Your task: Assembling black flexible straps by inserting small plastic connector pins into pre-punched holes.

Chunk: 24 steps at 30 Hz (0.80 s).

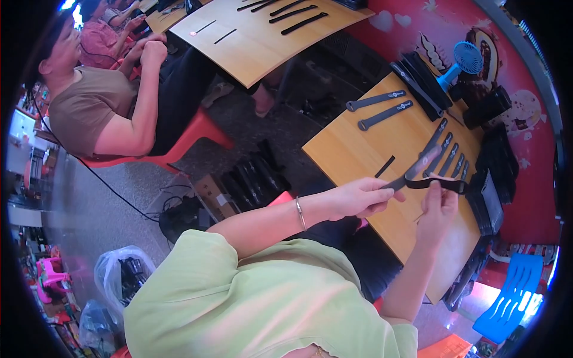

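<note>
Above the wooden table, a dark strap is held between my two hands. It looks grey on one side and black on the other, and it bends back on itself. My left hand, with a bracelet at its wrist, pinches the grey part. My right hand is closed on the black part, its fingertips just below the strap. Just beyond lies a row of several similar grey straps with a printed mark near one end. A short, thin black strip lies left of the row.
The wooden table also bears two grey straps, a stack of dark straps and a blue fan. Dark bundles crowd its right edge. A seated person is at left, near another table. A plastic bag stands on the floor.
</note>
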Available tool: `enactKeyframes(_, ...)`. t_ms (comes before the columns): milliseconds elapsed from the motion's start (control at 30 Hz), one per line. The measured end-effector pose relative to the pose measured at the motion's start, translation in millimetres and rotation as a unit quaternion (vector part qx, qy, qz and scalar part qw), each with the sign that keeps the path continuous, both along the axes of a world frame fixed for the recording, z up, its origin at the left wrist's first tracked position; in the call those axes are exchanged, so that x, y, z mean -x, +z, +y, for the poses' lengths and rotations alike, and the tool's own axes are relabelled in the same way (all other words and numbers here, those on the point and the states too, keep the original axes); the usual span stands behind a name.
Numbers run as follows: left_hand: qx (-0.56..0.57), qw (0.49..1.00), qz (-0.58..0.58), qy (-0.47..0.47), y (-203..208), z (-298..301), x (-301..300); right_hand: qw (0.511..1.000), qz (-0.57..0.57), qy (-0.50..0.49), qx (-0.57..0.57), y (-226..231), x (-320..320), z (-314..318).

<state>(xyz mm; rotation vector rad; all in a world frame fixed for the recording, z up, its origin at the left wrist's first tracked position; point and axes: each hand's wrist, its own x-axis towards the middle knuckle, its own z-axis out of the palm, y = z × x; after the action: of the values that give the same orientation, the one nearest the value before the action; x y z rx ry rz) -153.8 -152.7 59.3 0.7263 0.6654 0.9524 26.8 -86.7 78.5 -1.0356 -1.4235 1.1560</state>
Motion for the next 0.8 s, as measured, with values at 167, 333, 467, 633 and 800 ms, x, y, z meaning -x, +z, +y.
enactKeyframes(167, -0.025, 0.996, 0.058, -0.066, 5, -6, 7, 0.995, 0.053, -0.062, 0.063, -7, -21, 40)
enactKeyframes(333, -0.026, 0.989, 0.113, -0.095, -5, -16, 27, 0.980, 0.100, -0.168, 0.039, 8, -76, 92)
enactKeyframes(467, -0.073, 0.981, 0.139, -0.111, 8, -15, 33, 0.957, 0.143, -0.252, 0.026, 36, -68, 97)
enactKeyframes(633, -0.056, 0.977, 0.166, -0.121, 4, -23, 69, 0.923, 0.219, -0.296, -0.115, 39, -111, 111)
enactKeyframes(800, 0.038, 0.992, -0.007, 0.122, 4, -16, 82, 0.933, -0.090, -0.204, -0.281, 15, -21, 91)
